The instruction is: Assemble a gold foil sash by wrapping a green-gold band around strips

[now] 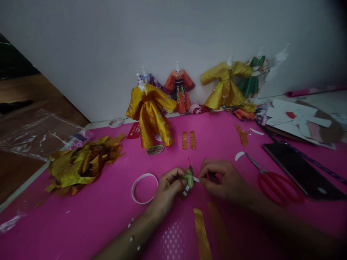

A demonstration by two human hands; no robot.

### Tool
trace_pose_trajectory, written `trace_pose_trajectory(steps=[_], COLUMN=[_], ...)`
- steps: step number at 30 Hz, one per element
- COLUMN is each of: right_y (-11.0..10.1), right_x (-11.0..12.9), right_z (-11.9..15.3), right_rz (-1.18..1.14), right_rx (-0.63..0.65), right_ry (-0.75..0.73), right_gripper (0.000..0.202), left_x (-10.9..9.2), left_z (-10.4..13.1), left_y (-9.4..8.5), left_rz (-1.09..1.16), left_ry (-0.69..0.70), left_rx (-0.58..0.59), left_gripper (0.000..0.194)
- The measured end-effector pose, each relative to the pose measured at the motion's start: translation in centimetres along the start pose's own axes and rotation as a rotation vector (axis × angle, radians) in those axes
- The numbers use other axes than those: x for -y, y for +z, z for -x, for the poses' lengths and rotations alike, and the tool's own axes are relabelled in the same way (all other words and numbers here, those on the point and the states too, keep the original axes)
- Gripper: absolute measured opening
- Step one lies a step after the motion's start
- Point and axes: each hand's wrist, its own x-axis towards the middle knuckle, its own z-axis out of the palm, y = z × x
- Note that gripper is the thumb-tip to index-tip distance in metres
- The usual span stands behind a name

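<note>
My left hand (173, 182) pinches a small folded piece of greenish-gold fabric (189, 177) above the pink tabletop. Small white squares show along the fabric's lower edge. Close on its right, my right hand (217, 177) is closed on the end of a short white strip (196, 179), whose other end meets the fabric. Whether the strip is stuck to it I cannot tell. A roll of white tape (144, 188) lies left of my left hand. Below my hands lies a flat gold fabric strip (202, 233); a second, blurred gold strip (217, 220) lies beside it.
Red-handled scissors (276, 184) and a black phone (302, 169) lie at right. Crumpled gold fabric (84, 164) is heaped at left. Several small dressed figures, one in a gold robe (153, 115), stand along the back wall. Two decorated gold strips (188, 140) lie in front.
</note>
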Motion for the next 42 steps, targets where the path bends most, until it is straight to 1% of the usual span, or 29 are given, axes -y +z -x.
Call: trace_pose_trajectory(steps=[5,8,11,13,17,19,23,27,29,31,33,35,38,42], right_y=[-0.1,-0.1,-0.4,-0.7,-0.6,-0.3,0.2,-0.1,-0.4,-0.7,-1.0,-1.1,-1.0,-0.7], right_x=[-0.7,-1.4,-2.0,-2.3,-2.5,-2.5,-2.4,-2.6,-2.7,-2.7,-2.7,-2.6,-2.7,-3.2], right_z=[-0.2,-0.3,-0.4,-0.6,-0.6,-0.5,-0.5,-0.7,-0.8,-0.9,-1.0,-0.9,-0.8,-0.6], right_rz=[-0.129,-0.240,-0.340,-0.445,-0.797,-0.877,-0.855,-0.819,-0.694,-0.506,-0.347,-0.260,-0.195,-0.141], right_rx=[0.048,0.046,0.035,0.038,0.052,0.064,0.085,0.054,0.075,0.090,0.074,0.053,0.045,0.058], right_ry=[0.026,0.044,0.104,0.184,0.478,0.578,0.616,0.614,0.587,0.553,0.516,0.475,0.411,0.334], right_gripper=[0.014,0.014,0.010,0.008,0.012,0.012,0.009,0.009,0.009,0.010,0.010,0.011,0.012,0.012], left_x=[0.3,-0.1,-0.6,-0.7,-0.6,-0.6,-0.7,-0.8,-0.7,-0.6,-0.4,-0.2,0.2,0.8], left_z=[-0.1,0.0,0.2,0.3,0.3,0.2,0.1,0.0,-0.1,-0.1,-0.1,-0.1,-0.2,-0.7], left_y=[0.1,0.3,0.5,0.5,0.4,0.3,0.3,0.4,0.4,0.5,0.6,0.6,0.4,-0.1], left_rz=[0.061,0.072,0.072,0.060,0.015,-0.016,-0.133,-0.235,-0.292,-0.351,-0.399,-0.433,-0.484,-0.537], left_ry=[-0.019,-0.030,-0.035,-0.026,-0.013,-0.007,-0.014,0.004,0.008,0.021,0.036,0.052,0.122,0.297], left_rx=[-0.027,-0.057,-0.078,-0.076,-0.046,-0.024,0.031,0.041,0.026,0.006,-0.015,-0.038,-0.066,-0.126], left_gripper=[0.007,0.006,0.006,0.005,0.005,0.006,0.007,0.007,0.007,0.007,0.005,0.004,0.008,0.008])
